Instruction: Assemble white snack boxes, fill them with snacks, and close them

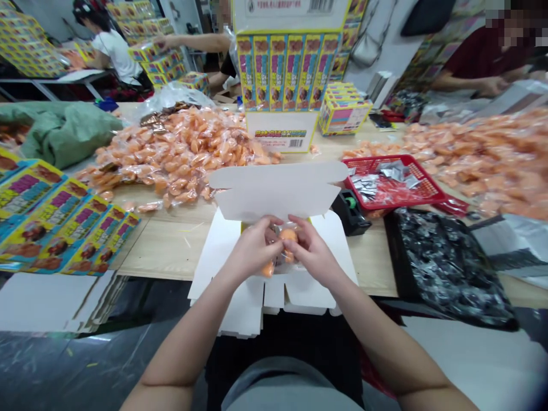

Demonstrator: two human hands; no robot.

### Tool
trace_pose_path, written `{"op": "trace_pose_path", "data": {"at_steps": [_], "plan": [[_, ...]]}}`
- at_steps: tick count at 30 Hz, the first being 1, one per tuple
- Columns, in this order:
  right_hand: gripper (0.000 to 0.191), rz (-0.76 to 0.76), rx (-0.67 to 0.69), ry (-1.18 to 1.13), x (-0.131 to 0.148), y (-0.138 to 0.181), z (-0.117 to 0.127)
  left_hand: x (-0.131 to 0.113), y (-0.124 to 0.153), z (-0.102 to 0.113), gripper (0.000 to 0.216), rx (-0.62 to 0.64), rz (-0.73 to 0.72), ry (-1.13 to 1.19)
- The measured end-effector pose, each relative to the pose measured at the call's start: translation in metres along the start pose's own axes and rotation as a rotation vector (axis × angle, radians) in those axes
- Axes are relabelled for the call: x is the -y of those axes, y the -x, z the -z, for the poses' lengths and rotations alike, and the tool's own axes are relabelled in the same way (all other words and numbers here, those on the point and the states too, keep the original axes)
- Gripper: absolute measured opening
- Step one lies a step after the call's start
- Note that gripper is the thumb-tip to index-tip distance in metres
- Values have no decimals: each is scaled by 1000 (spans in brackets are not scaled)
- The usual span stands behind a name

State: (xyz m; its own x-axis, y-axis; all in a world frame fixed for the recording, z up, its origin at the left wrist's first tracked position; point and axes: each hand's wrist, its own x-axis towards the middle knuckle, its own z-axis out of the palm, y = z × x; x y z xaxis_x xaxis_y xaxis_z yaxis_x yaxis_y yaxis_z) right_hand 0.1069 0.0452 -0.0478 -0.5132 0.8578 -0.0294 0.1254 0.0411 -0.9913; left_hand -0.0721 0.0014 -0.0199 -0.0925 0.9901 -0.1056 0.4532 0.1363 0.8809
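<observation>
Both hands meet over an open white carton [278, 191] at the near edge of the wooden table [171, 242]. My left hand [250, 248] and my right hand [310, 251] are closed together on a clear packet of orange pieces [287, 235], held just above the carton's inside. More orange shows below the left fingers. The carton's lid stands up behind the hands, its flaps spread out to both sides.
A heap of orange packets [180, 154] lies at the back left, another [488, 154] at the right. A red basket [391, 182] holds silver sachets. Printed flat cartons [55, 222] lie at left, a yellow display box [285, 74] behind. Other people work at the far tables.
</observation>
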Motion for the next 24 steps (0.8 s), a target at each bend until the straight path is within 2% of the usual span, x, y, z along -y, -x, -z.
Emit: {"op": "trace_pose_path", "data": {"at_steps": [3, 7, 10, 13, 15, 17, 19, 21, 22, 23, 24], "plan": [[59, -40, -103, -41, -5, -8, 18, 14, -18, -11, 38, -83, 88, 98], [63, -46, -153, 227, -18, -6, 34, 33, -30, -12, 33, -128, 164, 11], [57, -15, -122, 469, -27, -3, 31, 35, -20, -13, 33, -200, 15, -279], [54, 148, -185, 752, -36, 0, 27, 35, 7, -15, 37, -329, -209, -592], [44, 339, -266, 890, -42, 4, 27, 39, 30, -18, 41, -284, -275, -705], [28, 514, -247, 964, -47, 12, 28, 48, 50, -22, 45, -148, -306, -791], [19, 600, -156, 1028, -50, 24, 28, 61, 61, -22, 49, -41, -333, -837], [18, 612, -98, 1100, -50, 35, 29, 74, 61, -15, 48, 48, -377, -804], [18, 621, -88, 1117, -49, 39, 31, 79, 56, -7, 46, 47, -387, -750], [18, 632, -88, 1111, -46, 40, 36, 83, 48, 3, 43, -23, -374, -675], [19, 631, -121, 1083, -43, 38, 44, 85, 37, 16, 42, -157, -340, -591]]}}
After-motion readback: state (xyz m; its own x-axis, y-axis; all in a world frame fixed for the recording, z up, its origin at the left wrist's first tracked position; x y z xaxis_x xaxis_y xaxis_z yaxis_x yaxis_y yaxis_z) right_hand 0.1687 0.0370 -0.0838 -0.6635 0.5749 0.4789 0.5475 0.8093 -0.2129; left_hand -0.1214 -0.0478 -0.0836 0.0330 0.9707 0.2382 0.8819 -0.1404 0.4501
